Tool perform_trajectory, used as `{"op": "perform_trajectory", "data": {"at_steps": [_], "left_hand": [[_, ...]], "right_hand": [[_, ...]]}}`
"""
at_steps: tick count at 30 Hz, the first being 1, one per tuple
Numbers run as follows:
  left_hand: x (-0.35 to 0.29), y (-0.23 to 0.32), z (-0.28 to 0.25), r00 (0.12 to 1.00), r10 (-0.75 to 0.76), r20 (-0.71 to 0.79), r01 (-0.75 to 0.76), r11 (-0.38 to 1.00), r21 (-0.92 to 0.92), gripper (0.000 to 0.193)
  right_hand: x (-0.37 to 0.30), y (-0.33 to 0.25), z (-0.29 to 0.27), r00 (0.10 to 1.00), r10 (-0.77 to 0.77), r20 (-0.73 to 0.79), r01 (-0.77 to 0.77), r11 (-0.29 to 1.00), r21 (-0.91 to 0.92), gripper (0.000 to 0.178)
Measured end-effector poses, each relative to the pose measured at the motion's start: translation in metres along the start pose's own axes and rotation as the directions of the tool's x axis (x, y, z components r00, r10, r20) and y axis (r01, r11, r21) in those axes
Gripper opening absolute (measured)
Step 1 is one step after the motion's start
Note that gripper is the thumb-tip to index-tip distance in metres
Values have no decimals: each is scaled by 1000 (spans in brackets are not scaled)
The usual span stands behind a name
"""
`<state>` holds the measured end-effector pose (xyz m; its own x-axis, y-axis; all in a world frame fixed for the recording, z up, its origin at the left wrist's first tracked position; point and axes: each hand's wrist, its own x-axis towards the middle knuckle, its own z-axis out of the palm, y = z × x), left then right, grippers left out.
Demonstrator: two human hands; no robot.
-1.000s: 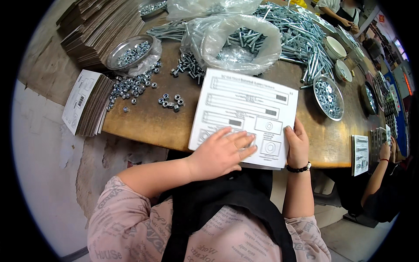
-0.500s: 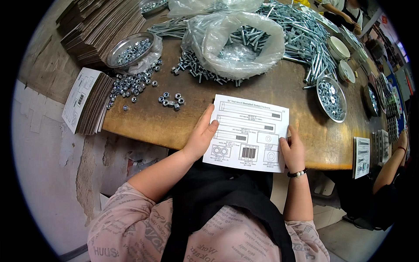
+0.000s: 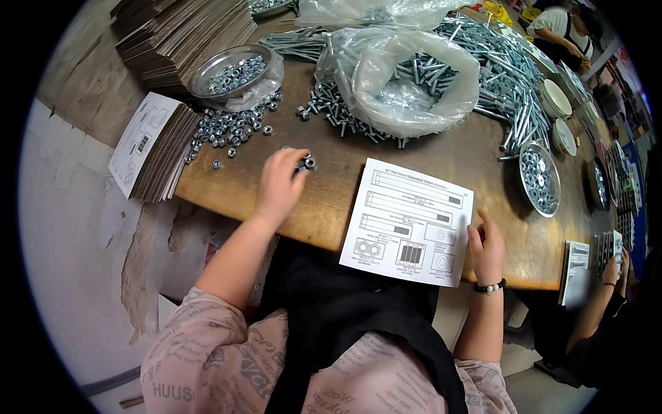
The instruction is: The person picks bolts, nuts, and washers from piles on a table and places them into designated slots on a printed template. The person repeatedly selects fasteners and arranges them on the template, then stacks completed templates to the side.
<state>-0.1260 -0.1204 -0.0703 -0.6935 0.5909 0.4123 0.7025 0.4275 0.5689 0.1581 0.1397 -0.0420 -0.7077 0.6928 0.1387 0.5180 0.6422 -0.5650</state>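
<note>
My left hand (image 3: 281,183) reaches over a few loose hex nuts (image 3: 309,163) on the table, thumb apart from the fingers and fingertips partly covering the nuts. A white printed card (image 3: 412,224) with line drawings of bolts, nuts and washers rests at the table's front edge, its lower part jutting past it. Beside the card's right edge is my right hand (image 3: 487,245), fingers apart and stretched upward, the thumb close to the edge; whether it touches cannot be made out.
A brown worktable (image 3: 331,196) carries a plastic bag of bolts (image 3: 414,83), a heap of long bolts (image 3: 507,76), a bowl of washers (image 3: 539,179), a dish of nuts (image 3: 234,72) and scattered nuts (image 3: 238,127). Stacked cards (image 3: 148,148) stand left. A co-worker's hand (image 3: 612,269) is at right.
My left hand has let go of the card and moved left to the small group of nuts. My right hand's fingers have loosened at the card's right edge. The whole view has shifted slightly.
</note>
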Motion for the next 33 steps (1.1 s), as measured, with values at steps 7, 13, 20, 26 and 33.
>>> {"op": "perform_trajectory", "data": {"at_steps": [7,13,20,26,33], "left_hand": [[13,-49,-32,989,-22,148,-7,981,192,50],[37,-51,-42,898,-99,429,28,986,167,44],[25,-55,-45,927,16,374,-90,980,180,31],[22,-47,-40,976,-28,218,-40,953,301,26],[-19,64,-4,843,371,389,-328,929,-173,23]], "right_hand": [[39,-79,30,939,-299,171,276,950,143,27],[55,-120,56,851,-483,209,457,875,161,25],[62,-78,40,949,-294,114,267,941,207,23],[58,-13,19,993,-115,-2,113,970,215,21],[40,12,19,999,-16,-42,24,976,217,21]]}}
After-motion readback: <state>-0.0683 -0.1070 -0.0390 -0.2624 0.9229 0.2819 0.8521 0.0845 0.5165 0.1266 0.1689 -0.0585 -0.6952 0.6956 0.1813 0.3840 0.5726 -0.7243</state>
